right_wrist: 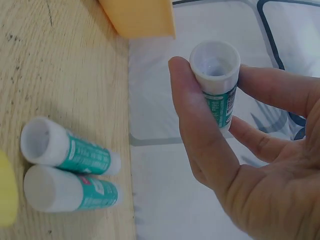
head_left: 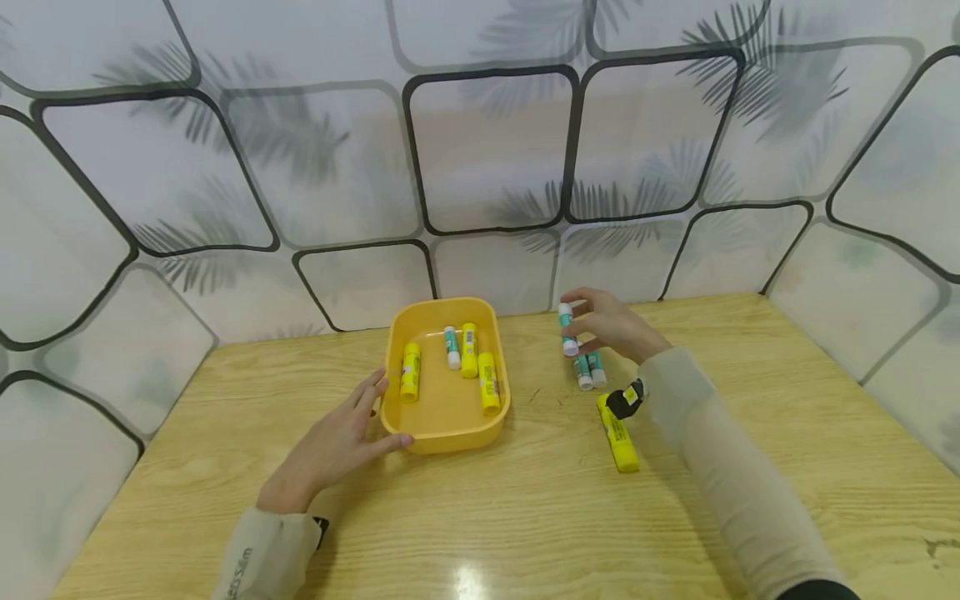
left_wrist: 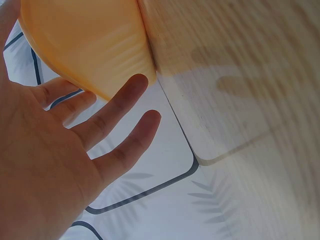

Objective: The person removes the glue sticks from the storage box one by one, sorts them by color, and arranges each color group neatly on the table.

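Note:
My right hand pinches a white-and-teal glue stick between thumb and fingers, above the table; in the right wrist view its round white end faces the camera. Beneath that hand, two more white-and-teal glue sticks lie side by side on the wood. A long yellow glue stick lies nearer, below the right wrist. My left hand rests with spread, relaxed fingers at the left rim of a yellow plastic bin. Inside the bin are three yellow glue sticks and one small white-and-teal glue stick.
The wooden table carries all of this. Behind it and along both sides stands a pale patterned wall covering with dark outlines and leaf prints. The bin stands close to the table's back edge.

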Demonstrator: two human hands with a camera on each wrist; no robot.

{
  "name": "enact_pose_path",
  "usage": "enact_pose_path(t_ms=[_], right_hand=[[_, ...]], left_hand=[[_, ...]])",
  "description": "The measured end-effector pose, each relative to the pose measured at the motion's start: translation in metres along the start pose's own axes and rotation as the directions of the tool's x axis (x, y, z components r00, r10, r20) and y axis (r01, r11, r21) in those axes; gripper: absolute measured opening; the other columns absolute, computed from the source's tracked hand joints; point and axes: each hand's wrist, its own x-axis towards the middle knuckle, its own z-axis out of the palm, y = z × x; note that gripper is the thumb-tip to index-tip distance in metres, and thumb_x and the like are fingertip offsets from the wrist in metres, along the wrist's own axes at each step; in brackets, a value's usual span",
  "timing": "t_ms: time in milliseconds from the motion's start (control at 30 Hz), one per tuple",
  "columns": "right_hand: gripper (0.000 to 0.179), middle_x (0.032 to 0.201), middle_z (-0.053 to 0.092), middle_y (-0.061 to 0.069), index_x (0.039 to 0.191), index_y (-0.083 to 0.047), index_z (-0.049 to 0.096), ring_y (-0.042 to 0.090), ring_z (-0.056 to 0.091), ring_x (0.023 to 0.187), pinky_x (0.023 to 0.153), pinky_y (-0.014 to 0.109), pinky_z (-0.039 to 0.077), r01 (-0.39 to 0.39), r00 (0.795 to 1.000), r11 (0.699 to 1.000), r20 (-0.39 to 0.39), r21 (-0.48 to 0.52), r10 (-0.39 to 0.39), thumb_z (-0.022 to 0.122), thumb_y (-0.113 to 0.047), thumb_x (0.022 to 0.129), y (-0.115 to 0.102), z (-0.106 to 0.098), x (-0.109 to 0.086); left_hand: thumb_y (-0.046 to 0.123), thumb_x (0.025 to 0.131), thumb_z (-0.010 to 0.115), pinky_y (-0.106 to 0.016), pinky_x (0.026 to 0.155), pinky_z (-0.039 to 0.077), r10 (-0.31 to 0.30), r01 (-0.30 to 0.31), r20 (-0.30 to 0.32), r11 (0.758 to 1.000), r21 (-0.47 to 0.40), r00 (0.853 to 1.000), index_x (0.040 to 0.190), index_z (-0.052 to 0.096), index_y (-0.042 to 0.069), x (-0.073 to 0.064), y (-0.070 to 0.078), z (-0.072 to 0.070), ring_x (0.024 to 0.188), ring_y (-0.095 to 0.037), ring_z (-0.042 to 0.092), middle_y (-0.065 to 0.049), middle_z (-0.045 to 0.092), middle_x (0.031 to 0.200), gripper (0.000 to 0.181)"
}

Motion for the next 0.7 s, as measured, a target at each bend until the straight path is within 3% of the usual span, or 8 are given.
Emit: enact_pose_path(t_ms=[200,433,700], right_hand=[[0.061,0.148,0.032,0.032,0.154,0.006,0.027,0.040,0.053,0.115,0.088,0.046,0.058,0.004,1.000,1.000,-0.005,-0.006,-0.004,0.056,0.001,0.100,0.006,-0.005,-0.003],[0.061,0.148,0.032,0.032,0.153,0.005,0.029,0.040,0.053,0.115,0.089,0.047,0.057,0.005,1.000,1.000,-0.009,-0.029,-0.005,0.057,0.000,0.100,0.012,-0.008,-0.004],[0.060,0.146,0.035,0.033,0.152,0.007,0.030,0.042,0.052,0.117,0.087,0.046,0.058,0.001,1.000,0.999,-0.021,-0.038,-0.002,0.056,0.000,0.099,0.025,-0.018,-0.007]], left_hand=[[0.062,0.094,0.062,-0.064,0.105,0.040,-0.005,0.005,0.002,1.000,-0.003,1.000,0.157,0.028,-0.005,-0.001,0.000,-0.003,0.133,-0.046,0.047,-0.019,0.019,0.166,0.097],[0.060,0.094,0.063,-0.064,0.103,0.042,-0.007,0.007,-0.014,1.000,0.008,1.000,0.156,0.030,-0.004,-0.002,-0.002,-0.004,0.124,-0.043,0.056,-0.019,0.019,0.166,0.096],[0.061,0.094,0.063,-0.065,0.106,0.039,-0.006,0.006,0.004,1.000,-0.007,1.000,0.157,0.028,-0.003,0.000,-0.002,0.001,0.130,-0.045,0.051,-0.018,0.017,0.167,0.097]])
